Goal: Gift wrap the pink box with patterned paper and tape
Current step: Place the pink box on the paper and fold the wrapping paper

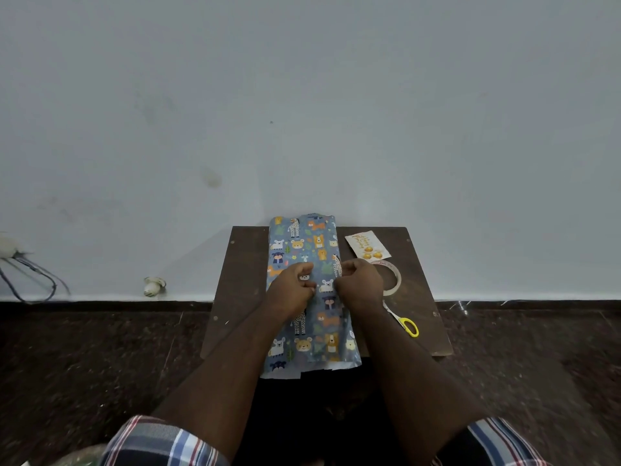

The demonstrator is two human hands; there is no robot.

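Both hands — left hand (295,286) and right hand (358,283) — pinch the patterned paper (311,297) over the hidden box, mid-worktop (242,284); the seam likely needs holding taut and flat before tape (391,280) — lying beside — goes on.

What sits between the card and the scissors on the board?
The tape roll, lying flat between the card and the yellow-handled scissors, partly behind the right hand; head view.

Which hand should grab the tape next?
Probably the right hand. The tape roll lies just beside it on the board, on the right of the patterned paper. The left hand would have to cross over.
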